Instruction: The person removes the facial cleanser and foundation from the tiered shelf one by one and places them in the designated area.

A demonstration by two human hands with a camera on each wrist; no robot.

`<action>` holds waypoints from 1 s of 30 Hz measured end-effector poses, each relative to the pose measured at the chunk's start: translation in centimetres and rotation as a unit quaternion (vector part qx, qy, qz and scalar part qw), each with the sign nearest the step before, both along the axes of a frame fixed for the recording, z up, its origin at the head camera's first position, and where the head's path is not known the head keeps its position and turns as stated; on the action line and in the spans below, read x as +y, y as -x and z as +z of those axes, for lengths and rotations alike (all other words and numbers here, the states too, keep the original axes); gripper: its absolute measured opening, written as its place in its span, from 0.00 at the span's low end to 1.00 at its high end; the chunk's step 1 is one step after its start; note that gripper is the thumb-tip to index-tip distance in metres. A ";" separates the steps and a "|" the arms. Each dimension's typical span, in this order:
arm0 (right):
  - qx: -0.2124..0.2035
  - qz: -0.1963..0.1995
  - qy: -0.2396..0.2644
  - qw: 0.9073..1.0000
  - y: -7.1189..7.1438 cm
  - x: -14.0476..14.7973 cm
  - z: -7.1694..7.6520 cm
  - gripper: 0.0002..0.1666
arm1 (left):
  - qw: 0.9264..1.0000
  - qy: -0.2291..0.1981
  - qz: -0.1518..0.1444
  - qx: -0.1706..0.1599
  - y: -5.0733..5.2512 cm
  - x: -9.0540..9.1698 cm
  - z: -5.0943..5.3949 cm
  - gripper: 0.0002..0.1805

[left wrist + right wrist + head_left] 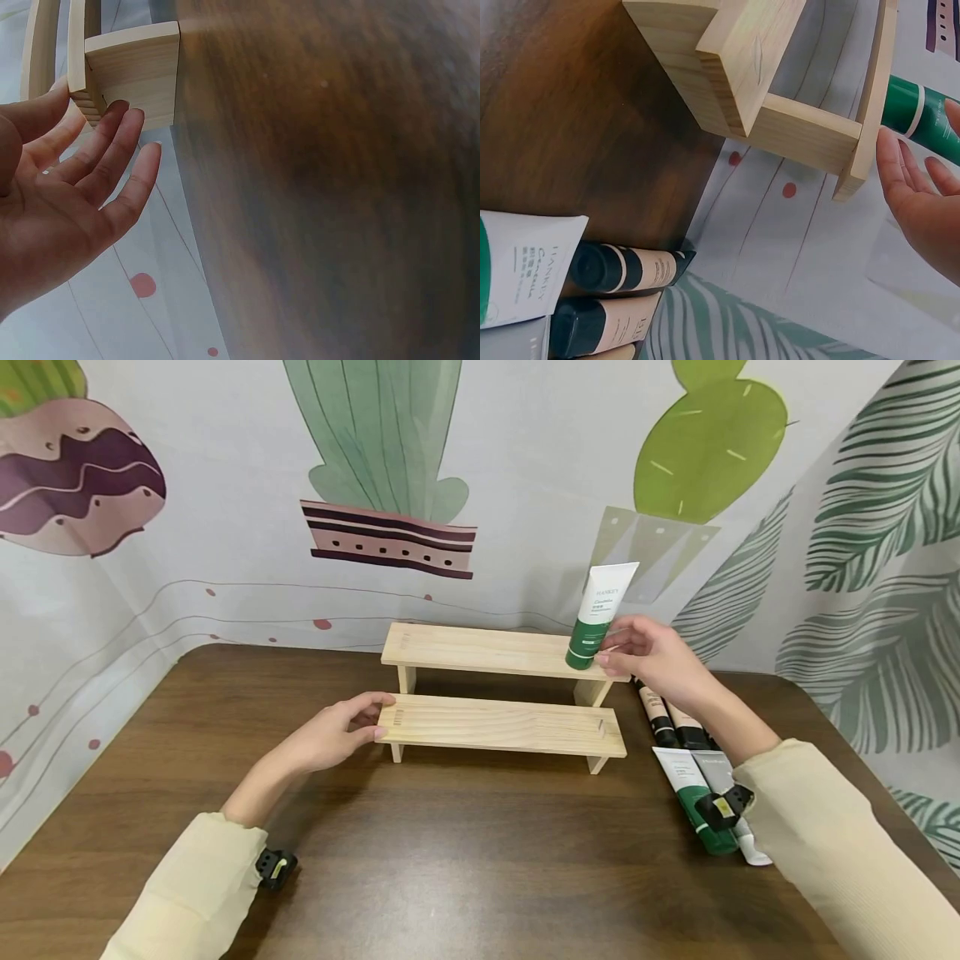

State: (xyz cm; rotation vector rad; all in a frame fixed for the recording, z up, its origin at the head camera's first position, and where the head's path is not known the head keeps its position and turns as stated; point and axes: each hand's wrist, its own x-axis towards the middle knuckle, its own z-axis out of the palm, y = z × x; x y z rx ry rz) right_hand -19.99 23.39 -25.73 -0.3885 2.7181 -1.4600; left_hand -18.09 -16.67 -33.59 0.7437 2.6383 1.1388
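A white and green squeeze tube (596,618) stands cap down at the right end of the upper shelf (480,647) of a two-tier wooden stand. My right hand (648,656) holds the tube's lower right side with the fingertips. The right wrist view shows the tube's green lower part (922,116) and the fingers (904,180) close to the board's edge. At the other end, my left hand (341,731) grips the left end of the lower shelf (495,722), thumb and fingers at the board end (88,105).
On the brown table (450,860), right of the stand, lie another white and green tube (690,797), a grey tube (716,772) and black-capped beige tubes (658,714), partly behind my right forearm. A cloth (247,568) printed with cacti hangs behind the table.
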 end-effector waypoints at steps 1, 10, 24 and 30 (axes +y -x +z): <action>0.002 -0.004 0.000 1.000 0.1 -0.1 0.0 0.23 | 1.000 0.000 -0.001 0.000 0.0 0.0 0.0 0.21; -0.007 -0.006 0.018 1.000 0.8 -0.9 0.0 0.24 | 1.000 -0.001 0.000 -0.004 -0.1 0.1 0.0 0.21; 0.023 -0.017 0.011 1.000 0.9 -0.8 -0.5 0.24 | 1.000 -0.002 -0.004 0.009 -0.1 0.1 0.1 0.21; 0.037 -0.028 0.013 0.999 0.3 -0.5 -0.7 0.23 | 1.000 -0.007 -0.010 0.012 -0.2 0.1 0.2 0.21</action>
